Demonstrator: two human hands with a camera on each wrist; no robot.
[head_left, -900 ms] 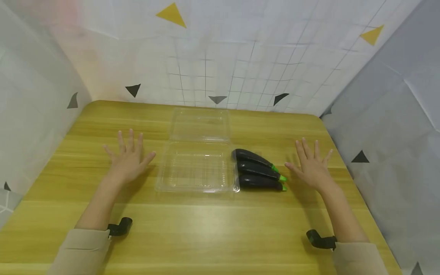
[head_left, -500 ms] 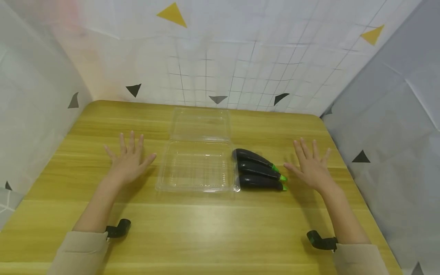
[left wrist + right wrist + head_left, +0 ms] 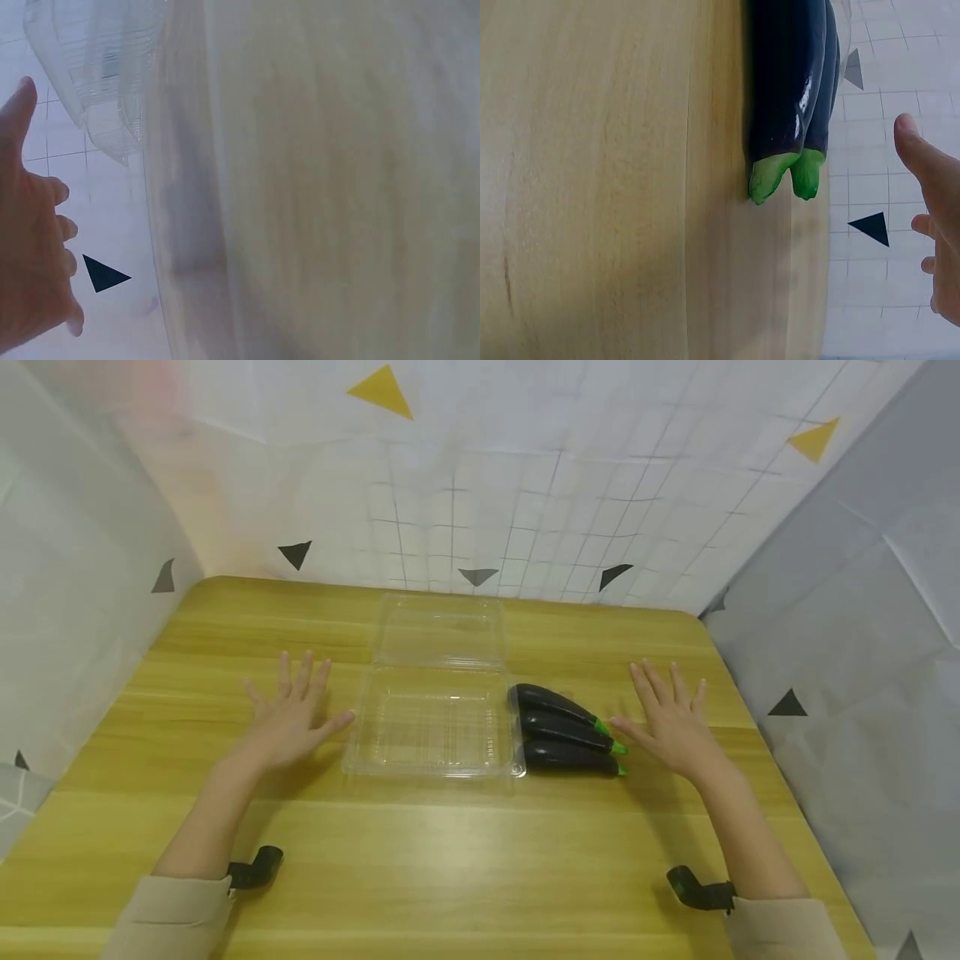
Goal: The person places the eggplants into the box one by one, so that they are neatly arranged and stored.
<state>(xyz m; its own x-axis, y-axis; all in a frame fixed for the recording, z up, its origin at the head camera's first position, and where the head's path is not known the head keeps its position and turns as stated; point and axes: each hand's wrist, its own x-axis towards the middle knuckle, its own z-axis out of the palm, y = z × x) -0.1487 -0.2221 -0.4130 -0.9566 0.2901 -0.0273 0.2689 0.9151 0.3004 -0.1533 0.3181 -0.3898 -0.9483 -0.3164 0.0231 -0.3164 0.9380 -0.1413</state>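
Observation:
A clear plastic clamshell box lies on the table with its lid folded back toward the wall. Three dark purple eggplants lie side by side at the box's right edge, their green stem ends pointing right. My left hand, fingers spread, hovers left of the box, the thumb near its left edge. My right hand is spread over the table just right of the stems, its thumb close to them. Both hands hold nothing. In the right wrist view, two green stem ends show near the hand.
The wooden table ends at a white back wall with gridlines and triangle marks. Grey-white panels stand at both sides. A black wrist camera is strapped on each forearm.
My left hand has shifted right, toward the box. My right hand has moved slightly left, nearer the eggplant stems. The box and eggplants stay in place.

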